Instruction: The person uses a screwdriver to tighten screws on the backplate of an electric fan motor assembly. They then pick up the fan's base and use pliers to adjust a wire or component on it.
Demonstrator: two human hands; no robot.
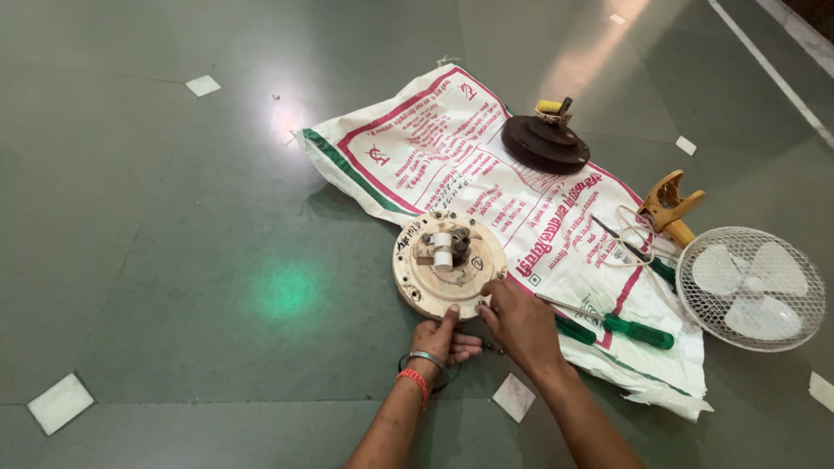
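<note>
- Far left I see only dark green floor (174,217) with a few white paper scraps (59,402) lying loose on it.
- My left hand (441,339) sits at the near rim of the cream round motor housing (447,265), thumb up against the edge and fingers curled underneath, apparently to steady the disc. Bangles ring that wrist.
- The housing lies flat, half on the floor and half on the corner of the printed white sack (486,174), which serves as a work mat. Its hub and white cylinder face upward.
- My right hand (519,323) presses against the housing's right near edge, fingers bunched together; they seem to be pinching something small at the rim, but I cannot tell what.
- Just right of that hand, two green-handled screwdrivers (638,331) rest on the sack, within easy reach.
- Further back on the sack sits a dark round cover (546,141).
- Rightmost are a yellow clamp-like tool (669,207) and a small white caged fan (751,288).
</note>
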